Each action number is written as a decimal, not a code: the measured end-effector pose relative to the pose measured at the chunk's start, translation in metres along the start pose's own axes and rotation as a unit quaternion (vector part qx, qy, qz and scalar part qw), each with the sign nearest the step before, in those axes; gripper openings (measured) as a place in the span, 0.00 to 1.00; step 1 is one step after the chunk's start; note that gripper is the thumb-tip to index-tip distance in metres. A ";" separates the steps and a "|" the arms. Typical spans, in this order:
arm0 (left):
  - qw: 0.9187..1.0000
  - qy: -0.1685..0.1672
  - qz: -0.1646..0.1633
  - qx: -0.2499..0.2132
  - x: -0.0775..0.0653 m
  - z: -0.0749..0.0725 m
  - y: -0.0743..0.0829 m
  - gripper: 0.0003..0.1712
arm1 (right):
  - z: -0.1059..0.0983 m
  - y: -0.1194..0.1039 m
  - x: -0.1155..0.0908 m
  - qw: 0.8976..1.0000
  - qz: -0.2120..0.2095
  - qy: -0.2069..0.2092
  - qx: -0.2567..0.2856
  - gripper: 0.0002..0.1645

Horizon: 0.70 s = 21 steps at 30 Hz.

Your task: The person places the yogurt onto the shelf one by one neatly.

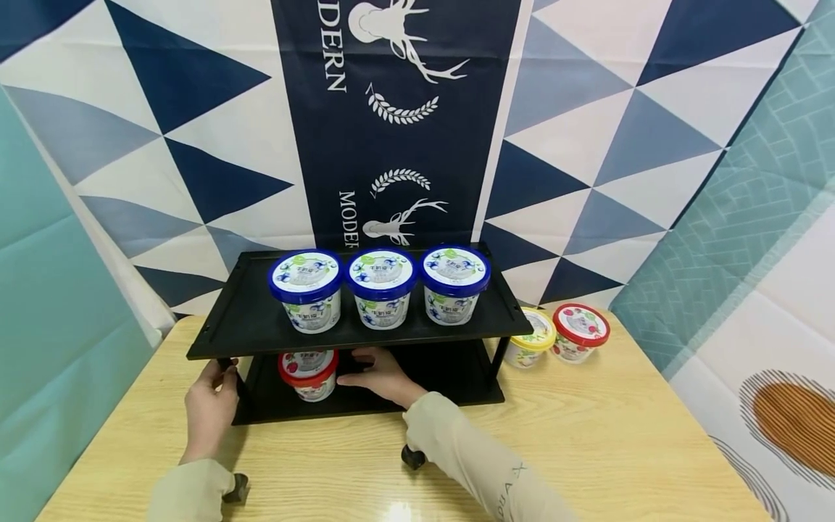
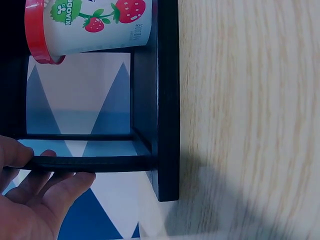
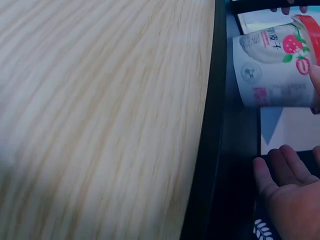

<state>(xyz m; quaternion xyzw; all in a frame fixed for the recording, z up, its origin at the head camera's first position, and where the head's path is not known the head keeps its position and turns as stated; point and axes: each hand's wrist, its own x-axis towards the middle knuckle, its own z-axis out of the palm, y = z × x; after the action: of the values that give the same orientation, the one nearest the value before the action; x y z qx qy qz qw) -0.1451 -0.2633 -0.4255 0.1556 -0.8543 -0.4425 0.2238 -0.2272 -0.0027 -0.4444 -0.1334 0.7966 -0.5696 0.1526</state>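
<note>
Before a creased, triangle-patterned cloth backdrop, a pale, wood-grained table bears a smooth black rack, two flat shelves joined by slim posts. The right hand reaches beneath the upper shelf, its fingers spread apart beside a red-lidded tub; whether any digit presses on it cannot be told. The left hand pinches the left front post between thumb and fingers, a hold that should steady the frame if kept firm without tugging.

The tapered tub, glossy and strawberry-printed, stands roughly upright toward the lower shelf's left end. Handling it well likely means light, level pressure low on its wall, with knuckles clear of the shelf overhead. Three blue-lidded tubs line the upper shelf, reason to avoid jolts. Smallest of all, the tub's round lid looks rigid, its rim overhanging the wall.
</note>
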 end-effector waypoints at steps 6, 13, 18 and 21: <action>1.000 -0.002 -0.004 0.005 -0.001 -0.001 0.000 0.16 | -0.014 -0.002 -0.012 1.000 -0.011 0.012 0.001 0.36; 1.000 -0.001 -0.008 0.012 -0.002 -0.002 0.000 0.15 | -0.033 0.002 -0.025 1.000 -0.014 0.015 -0.009 0.39; 1.000 -0.003 -0.003 0.018 -0.002 -0.001 0.000 0.15 | -0.048 0.001 -0.040 0.999 -0.027 0.012 -0.013 0.43; 1.000 -0.008 -0.007 0.019 -0.001 -0.001 0.001 0.16 | -0.057 -0.009 -0.054 0.999 -0.044 0.011 -0.014 0.41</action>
<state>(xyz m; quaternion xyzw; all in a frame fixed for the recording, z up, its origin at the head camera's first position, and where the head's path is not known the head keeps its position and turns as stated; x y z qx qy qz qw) -0.1437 -0.2631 -0.4242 0.1620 -0.8632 -0.4289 0.2113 -0.2002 0.0652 -0.4138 -0.1644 0.7993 -0.5661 0.1166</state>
